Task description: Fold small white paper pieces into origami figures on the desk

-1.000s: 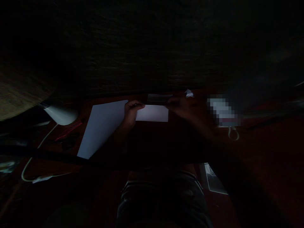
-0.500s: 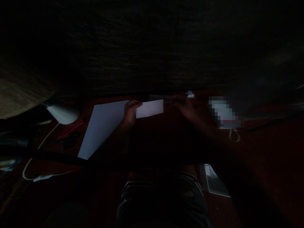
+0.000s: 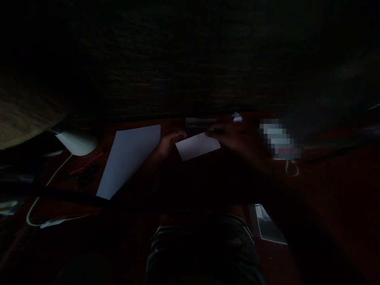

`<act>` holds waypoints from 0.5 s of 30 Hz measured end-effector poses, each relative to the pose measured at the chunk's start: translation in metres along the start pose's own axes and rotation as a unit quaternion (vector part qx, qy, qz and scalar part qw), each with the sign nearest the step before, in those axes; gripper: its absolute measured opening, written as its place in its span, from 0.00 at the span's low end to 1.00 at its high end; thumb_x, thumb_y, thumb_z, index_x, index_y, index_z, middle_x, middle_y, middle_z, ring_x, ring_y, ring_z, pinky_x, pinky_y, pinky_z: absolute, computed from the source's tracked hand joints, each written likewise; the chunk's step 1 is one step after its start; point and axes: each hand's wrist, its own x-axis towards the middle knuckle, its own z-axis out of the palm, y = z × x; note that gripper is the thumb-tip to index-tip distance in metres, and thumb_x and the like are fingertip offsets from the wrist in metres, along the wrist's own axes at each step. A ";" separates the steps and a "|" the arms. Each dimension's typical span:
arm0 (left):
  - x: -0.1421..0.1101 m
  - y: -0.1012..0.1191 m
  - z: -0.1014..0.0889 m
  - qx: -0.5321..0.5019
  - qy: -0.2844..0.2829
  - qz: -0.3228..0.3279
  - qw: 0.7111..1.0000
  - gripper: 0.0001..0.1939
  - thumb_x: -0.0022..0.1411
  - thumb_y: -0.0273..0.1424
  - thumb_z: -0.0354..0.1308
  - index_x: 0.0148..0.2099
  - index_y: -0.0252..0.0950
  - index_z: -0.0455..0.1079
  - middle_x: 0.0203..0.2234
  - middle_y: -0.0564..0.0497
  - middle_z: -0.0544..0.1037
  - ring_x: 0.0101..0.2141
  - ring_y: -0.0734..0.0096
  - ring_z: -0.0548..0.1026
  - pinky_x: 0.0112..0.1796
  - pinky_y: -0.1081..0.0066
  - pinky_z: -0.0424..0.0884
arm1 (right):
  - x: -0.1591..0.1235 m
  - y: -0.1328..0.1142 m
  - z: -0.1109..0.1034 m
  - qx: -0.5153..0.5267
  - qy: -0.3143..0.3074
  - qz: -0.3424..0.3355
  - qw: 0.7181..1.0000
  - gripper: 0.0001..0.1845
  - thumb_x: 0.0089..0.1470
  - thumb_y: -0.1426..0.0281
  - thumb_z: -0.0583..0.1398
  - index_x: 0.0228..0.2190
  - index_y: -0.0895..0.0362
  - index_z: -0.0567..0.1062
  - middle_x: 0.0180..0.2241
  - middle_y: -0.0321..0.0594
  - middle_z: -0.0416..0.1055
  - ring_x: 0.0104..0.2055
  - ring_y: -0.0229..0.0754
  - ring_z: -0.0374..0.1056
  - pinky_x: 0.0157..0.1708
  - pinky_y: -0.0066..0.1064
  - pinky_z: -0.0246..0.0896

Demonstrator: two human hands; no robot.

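The scene is very dark. A small white strip of paper (image 3: 197, 147) is tilted in front of me, its right end higher than its left. My right hand (image 3: 224, 134) pinches it at the upper right edge. My left hand (image 3: 171, 141) is beside its upper left edge, fingers bent and slightly apart; whether a fingertip touches the paper is hard to see. A large white sheet of paper (image 3: 130, 156) lies left of my left hand, partly hidden by my forearm. Behind the strip lies a dim, flat, pale piece (image 3: 200, 122).
A small crumpled white paper piece (image 3: 236, 117) lies beyond my right hand. At the left are a white lamp head (image 3: 77, 142) with a cord, a red object (image 3: 86, 163) and a dark object (image 3: 86, 176). A blurred-out pale item (image 3: 279, 138) lies at the right.
The paper strip has moved right and toward me and has turned. My right hand has come in from the right and taken its edge; my left hand has loosened from its left end.
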 end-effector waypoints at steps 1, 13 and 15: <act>-0.002 0.002 0.001 0.020 -0.015 -0.008 1.000 0.10 0.51 0.40 0.63 0.28 0.39 0.79 0.29 0.48 0.81 0.32 0.64 0.77 0.33 0.67 0.71 | -0.001 -0.001 0.001 -0.005 -0.013 -0.006 1.000 0.14 0.51 0.57 0.68 0.30 0.55 0.82 0.31 0.37 0.79 0.32 0.42 0.72 0.32 0.32 0.65; -0.003 -0.005 0.005 0.194 -0.055 0.015 0.979 0.05 0.51 0.34 0.69 0.32 0.39 0.80 0.29 0.51 0.82 0.32 0.64 0.78 0.37 0.65 0.72 | -0.003 -0.002 0.025 -0.091 -0.032 -0.079 0.992 0.11 0.55 0.61 0.67 0.33 0.55 0.85 0.27 0.36 0.77 0.29 0.39 0.67 0.31 0.32 0.59; -0.003 -0.006 0.005 0.202 -0.055 0.018 0.978 0.05 0.51 0.33 0.68 0.32 0.39 0.80 0.28 0.51 0.81 0.32 0.64 0.77 0.37 0.65 0.71 | -0.003 -0.003 0.025 -0.084 -0.027 -0.088 0.992 0.11 0.55 0.60 0.67 0.32 0.55 0.85 0.26 0.36 0.76 0.28 0.39 0.66 0.31 0.32 0.58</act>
